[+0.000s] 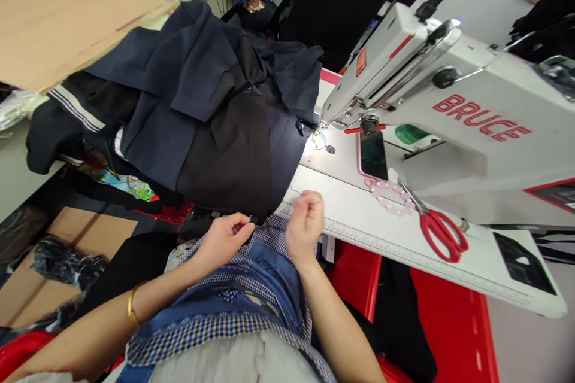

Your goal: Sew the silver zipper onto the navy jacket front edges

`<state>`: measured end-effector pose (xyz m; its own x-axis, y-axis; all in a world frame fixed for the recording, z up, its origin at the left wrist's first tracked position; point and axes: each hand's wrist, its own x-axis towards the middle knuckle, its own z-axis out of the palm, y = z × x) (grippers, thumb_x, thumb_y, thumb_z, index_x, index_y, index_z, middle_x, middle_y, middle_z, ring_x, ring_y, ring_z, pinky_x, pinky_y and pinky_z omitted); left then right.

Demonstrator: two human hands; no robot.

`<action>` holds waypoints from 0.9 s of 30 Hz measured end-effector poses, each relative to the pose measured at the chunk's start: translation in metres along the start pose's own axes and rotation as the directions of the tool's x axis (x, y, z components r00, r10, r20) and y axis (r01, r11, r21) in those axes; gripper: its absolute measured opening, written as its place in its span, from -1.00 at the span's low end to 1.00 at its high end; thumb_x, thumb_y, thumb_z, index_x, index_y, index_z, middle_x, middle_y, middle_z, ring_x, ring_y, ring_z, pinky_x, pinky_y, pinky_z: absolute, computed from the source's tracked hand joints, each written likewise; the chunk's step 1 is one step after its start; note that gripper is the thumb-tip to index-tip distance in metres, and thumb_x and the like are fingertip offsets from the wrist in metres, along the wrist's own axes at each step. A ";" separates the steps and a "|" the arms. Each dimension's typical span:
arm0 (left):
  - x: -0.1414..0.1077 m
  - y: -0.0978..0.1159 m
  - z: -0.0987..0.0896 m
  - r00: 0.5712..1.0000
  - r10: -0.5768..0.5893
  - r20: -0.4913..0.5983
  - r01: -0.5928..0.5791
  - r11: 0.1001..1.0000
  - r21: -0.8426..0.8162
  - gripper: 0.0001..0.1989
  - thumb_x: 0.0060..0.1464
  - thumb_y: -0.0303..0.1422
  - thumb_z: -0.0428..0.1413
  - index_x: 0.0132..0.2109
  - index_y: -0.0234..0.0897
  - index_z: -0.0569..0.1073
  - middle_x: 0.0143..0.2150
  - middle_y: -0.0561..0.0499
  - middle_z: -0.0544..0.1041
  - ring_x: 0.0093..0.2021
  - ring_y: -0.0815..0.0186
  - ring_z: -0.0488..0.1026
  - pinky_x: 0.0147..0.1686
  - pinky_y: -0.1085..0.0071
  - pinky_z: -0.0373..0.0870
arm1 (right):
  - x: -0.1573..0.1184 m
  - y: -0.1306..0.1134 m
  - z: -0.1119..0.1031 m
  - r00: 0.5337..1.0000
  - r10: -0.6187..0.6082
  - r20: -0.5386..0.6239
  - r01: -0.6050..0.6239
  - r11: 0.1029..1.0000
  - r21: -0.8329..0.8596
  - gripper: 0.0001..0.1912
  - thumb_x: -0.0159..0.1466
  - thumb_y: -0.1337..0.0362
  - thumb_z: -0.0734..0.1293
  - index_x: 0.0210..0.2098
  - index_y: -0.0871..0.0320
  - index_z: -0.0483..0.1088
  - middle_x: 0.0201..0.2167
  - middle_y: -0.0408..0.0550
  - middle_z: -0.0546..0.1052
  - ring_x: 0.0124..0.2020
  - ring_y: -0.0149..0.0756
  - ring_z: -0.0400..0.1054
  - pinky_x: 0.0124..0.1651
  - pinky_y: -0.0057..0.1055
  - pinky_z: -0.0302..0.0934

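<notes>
A dark navy and black garment (229, 149) lies heaped at the left of the sewing machine (449, 114), one edge reaching under the needle area. My left hand (227, 239) pinches the garment's near lower corner, where a small light-coloured detail shows at the fingertips. Over the front edge of the white machine bed (341, 197), my right hand (306, 224) is closed in a fist, apart from the cloth. What it holds, if anything, is hidden. A thin line like a thread shows on the bed just above it.
On the bed lie red-handled scissors (442, 233), a pink beaded loop (390, 198) and a phone (372, 154). A ruler strip (359, 236) runs along the front edge. Cardboard (76, 12) covers a surface at left. A person in black (332, 6) sits ahead.
</notes>
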<state>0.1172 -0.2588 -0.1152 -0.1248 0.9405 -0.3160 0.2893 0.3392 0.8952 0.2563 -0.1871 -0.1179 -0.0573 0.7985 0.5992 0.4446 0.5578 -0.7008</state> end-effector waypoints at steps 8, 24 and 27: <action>-0.004 -0.010 0.003 0.999 -0.031 0.032 0.034 0.994 -0.104 -0.73 0.00 -0.19 -0.01 -0.47 -0.32 0.35 -0.55 0.11 0.32 -0.49 0.41 0.25 -0.46 0.50 0.20 | 0.012 -0.003 0.015 0.931 -0.132 0.341 0.227 0.939 -0.258 -0.94 0.27 0.30 0.21 -0.30 0.14 0.29 -0.29 -0.02 0.39 -0.23 -0.25 0.22 -0.13 -0.24 0.09; -0.012 -0.005 0.004 0.978 -0.124 0.170 0.187 0.883 -0.431 -0.76 -0.02 -0.27 0.07 -0.21 -0.27 0.24 -0.52 0.12 0.42 -0.43 0.38 0.38 -0.35 0.45 0.27 | -0.039 0.005 -0.059 0.981 0.192 -0.029 -0.191 0.980 0.053 -0.63 0.33 0.36 0.02 -0.62 0.13 0.06 -0.62 -0.23 0.20 -0.54 -0.44 0.14 -0.44 -0.47 0.11; -0.017 -0.002 0.005 0.965 -0.167 0.200 0.242 0.858 -0.453 -0.66 -0.07 -0.30 0.13 -0.13 -0.29 0.25 -0.47 0.11 0.44 -0.40 0.37 0.40 -0.31 0.43 0.29 | -0.071 0.003 -0.047 0.958 0.202 0.205 -0.206 0.979 0.000 -0.83 0.24 0.42 0.18 -0.49 0.16 0.26 -0.51 -0.17 0.34 -0.47 -0.43 0.24 -0.43 -0.49 0.17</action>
<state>0.1239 -0.2756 -0.1128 0.0215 0.8555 -0.5174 -0.2117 0.5096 0.8339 0.3036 -0.2532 -0.1446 -0.1482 0.9238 0.3531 0.4473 0.3811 -0.8092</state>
